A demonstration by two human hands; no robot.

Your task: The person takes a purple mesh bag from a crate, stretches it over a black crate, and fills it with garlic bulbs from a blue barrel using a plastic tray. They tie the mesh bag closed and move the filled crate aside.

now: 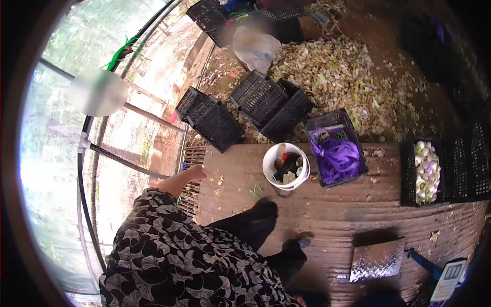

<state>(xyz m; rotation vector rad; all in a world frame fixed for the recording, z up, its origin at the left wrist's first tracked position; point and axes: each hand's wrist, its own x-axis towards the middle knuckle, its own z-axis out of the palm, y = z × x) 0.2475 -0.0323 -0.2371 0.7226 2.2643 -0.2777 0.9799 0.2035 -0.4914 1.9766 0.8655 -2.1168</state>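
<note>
My left hand (196, 173) hangs at the left, just past the patterned sleeve, over the edge of the brown ridged floor. It is nearest to a row of thin rods (190, 197); its fingers are too small to make out. At the bottom edge a sliver of skin (298, 301) is probably my right hand, mostly cut off by the frame. Ahead of my feet stands a white bucket (268, 170) with a wooden-handled tool and dark and pale items inside. Beside it sits a black crate (359, 153) of purple mesh bags (335, 156).
Black crates (212, 120) stand beyond the bucket, near a heap of pale plant scraps (337, 82) and a white sack (255, 51). At the right are a crate of whitish bulbs (427, 171) and a platform scale (377, 259) with a display (451, 279). Plastic sheeting (56, 169) lines the left.
</note>
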